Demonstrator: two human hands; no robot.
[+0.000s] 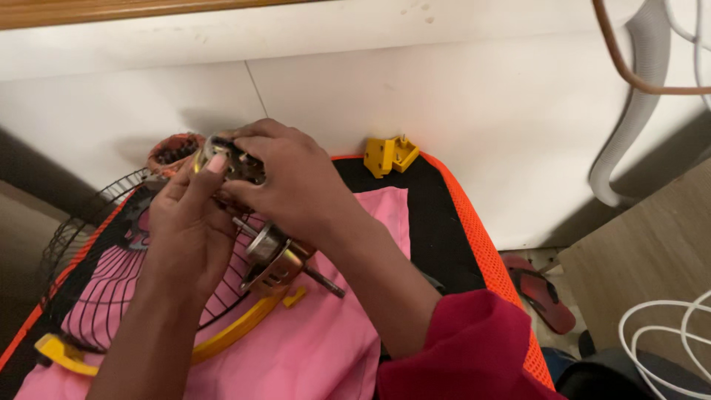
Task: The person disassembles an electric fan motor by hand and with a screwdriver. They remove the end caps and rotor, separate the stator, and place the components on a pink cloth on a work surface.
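Observation:
Both my hands are closed around a small metal motor part (229,161) held above a pink cloth (311,348). My left hand (185,222) grips it from below with the thumb up on its rim. My right hand (289,185) covers it from above. Just below my hands lies a metal fan rotor with a shaft (278,259) on the cloth. A black wire fan guard (81,222) with a yellow rim (229,333) lies under my left forearm.
The cloth covers a black surface with an orange mesh edge (481,244). A yellow plastic piece (390,154) sits at its far corner by the white wall. A red sandal (544,292), a white hose (629,118) and white cable (659,326) are at the right.

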